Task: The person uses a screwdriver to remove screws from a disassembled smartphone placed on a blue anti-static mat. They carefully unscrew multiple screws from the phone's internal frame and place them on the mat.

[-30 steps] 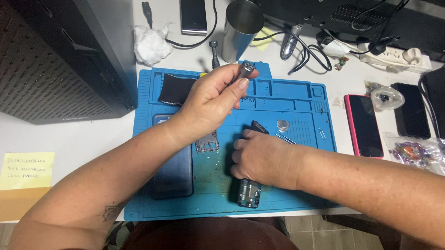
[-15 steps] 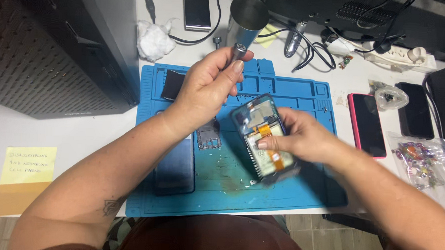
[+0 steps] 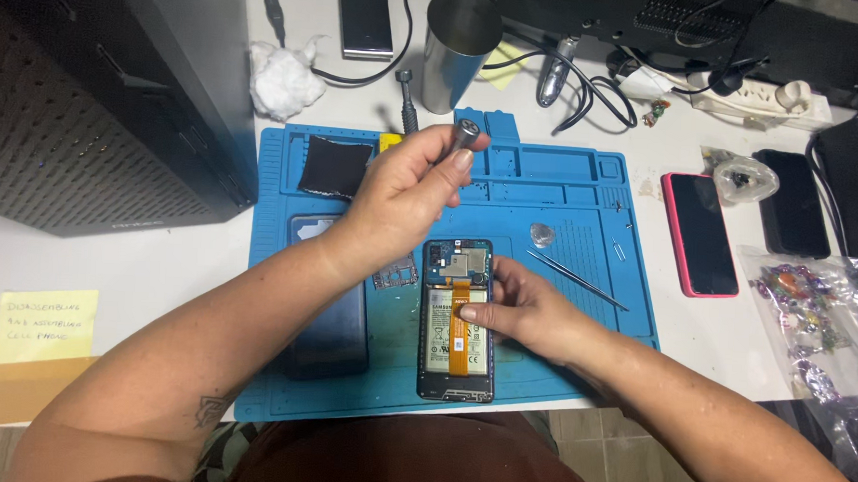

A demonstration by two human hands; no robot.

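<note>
Phone (image 3: 457, 319) opened on blue mat (image 3: 586, 180).
It is steadied at centre frame under right hand (image 3: 522, 313) fingertips; a screwdriver (image 3: 462, 136) is gripped by left hand (image 3: 402, 192) above.

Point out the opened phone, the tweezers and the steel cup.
opened phone (image 3: 455, 353): head view, on its exposed battery.
tweezers (image 3: 577, 279): head view, middle of the thin metal arms on the blue mat.
steel cup (image 3: 456, 54): head view, on its side wall.
</note>
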